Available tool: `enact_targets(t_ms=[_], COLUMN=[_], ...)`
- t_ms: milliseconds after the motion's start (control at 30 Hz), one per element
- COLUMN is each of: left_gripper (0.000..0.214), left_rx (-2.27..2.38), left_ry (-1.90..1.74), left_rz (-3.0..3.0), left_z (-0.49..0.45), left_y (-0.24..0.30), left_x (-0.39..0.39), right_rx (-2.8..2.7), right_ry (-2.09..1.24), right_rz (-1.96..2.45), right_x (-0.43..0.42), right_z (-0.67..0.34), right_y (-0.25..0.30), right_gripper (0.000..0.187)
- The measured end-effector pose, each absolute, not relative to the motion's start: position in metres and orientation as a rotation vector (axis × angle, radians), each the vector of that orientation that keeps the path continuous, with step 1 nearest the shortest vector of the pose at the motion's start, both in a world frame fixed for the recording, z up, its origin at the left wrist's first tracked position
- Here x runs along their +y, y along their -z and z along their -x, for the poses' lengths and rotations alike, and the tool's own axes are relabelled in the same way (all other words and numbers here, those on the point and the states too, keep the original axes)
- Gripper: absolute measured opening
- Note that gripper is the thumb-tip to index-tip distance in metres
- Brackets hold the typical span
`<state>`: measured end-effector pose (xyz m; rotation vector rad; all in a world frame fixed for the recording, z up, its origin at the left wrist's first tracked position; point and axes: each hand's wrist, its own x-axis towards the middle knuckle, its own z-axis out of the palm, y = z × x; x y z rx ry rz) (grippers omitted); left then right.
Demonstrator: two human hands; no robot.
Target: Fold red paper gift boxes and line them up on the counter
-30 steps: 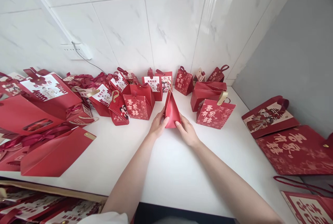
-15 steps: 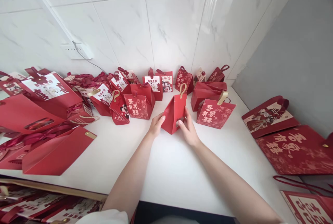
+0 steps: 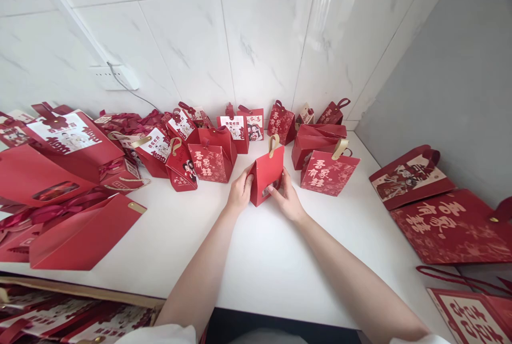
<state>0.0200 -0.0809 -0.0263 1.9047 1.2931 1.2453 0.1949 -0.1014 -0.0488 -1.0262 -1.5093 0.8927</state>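
Note:
A small red gift box (image 3: 267, 172) with a gold loop handle stands upright on the white table, held between both my hands. My left hand (image 3: 240, 190) grips its left side, thumb along the near edge. On the other side my right hand (image 3: 288, 197) holds it, with the thumb at a small clear window low on the front. The far fingers of both hands are partly hidden behind the box. Close by on the right is a red gift box with gold lettering (image 3: 328, 173); on the left stands another lettered gift box (image 3: 210, 162).
Red gift boxes crowd the left side, among them a large tilted one (image 3: 86, 234). Flat red boxes (image 3: 452, 224) lie at the right by the grey wall. A carton (image 3: 80, 290) of more boxes is below the table's front left edge. A socket (image 3: 114, 77) with a cable is on the tiled wall.
The box in my hands has turned, so its front with the window now faces me more. Both hands have shifted slightly with it, still holding on.

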Motion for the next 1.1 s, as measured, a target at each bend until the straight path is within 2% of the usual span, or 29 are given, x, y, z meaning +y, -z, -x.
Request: enact_targets(t_ms=[300, 500, 600, 800, 1100], left_gripper=[0.060, 0.069, 0.065, 0.066, 0.058], left_rx=[1.532, 1.027, 1.104, 1.161, 1.169], left_ry=[-1.069, -1.033, -1.002, -1.015, -1.011], left_rz=[-1.806, -1.789, -1.702, -1.531, -1.627], left_z=[-0.011, -0.013, -0.012, -0.011, -0.011], left_y=[0.040, 0.028, 0.027, 0.031, 0.031], left_x=[-0.067, -0.074, -0.075, -0.070, -0.071], right_rx=[-1.421, -1.322, -1.375, -1.349, -1.261], right_ry=[-0.822, -0.691, -0.644, -1.049, -0.985], right_rz=[1.154, 1.202, 1.196, 1.021, 1.145], right_x=[-0.098, -0.091, -0.094, -0.098, -0.085], right_z=[-0.195, -0.199, -0.200, -0.195, -0.201], right_y=[0.057, 0.068, 0.062, 0.056, 0.063], right_gripper=[0.059, 0.039, 0.039, 0.035, 0.035])
